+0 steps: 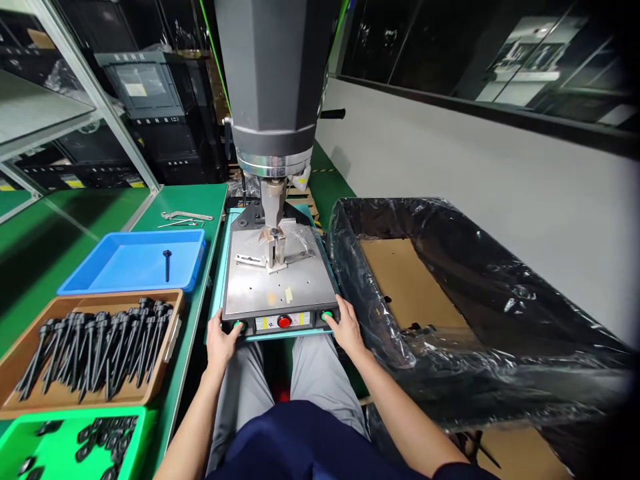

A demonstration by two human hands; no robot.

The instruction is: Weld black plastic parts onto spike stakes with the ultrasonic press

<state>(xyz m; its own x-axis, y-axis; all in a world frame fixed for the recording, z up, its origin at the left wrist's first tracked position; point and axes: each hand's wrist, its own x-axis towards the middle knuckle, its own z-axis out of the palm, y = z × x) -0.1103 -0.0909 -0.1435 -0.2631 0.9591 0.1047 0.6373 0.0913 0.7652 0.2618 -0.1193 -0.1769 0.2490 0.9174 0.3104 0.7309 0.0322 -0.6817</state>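
Observation:
A grey press machine (273, 87) stands before me, its horn (274, 200) lowered onto a small black part in the fixture (274, 252) on the steel base plate (260, 287). My left hand (221, 340) rests at the plate's front left corner with its thumb on the left green button (237, 326). My right hand (344, 327) lies at the front right corner, its fingers on the right green button (327, 315). A red button (284, 322) sits between them. Neither hand holds anything.
On the green bench to the left sit a blue tray (100, 267) with one black screw (167, 263), a brown tray (65, 393) holding several black screws, and a green tray (30, 440) of small black parts. To the right is a cardboard box (400, 280) lined with black plastic.

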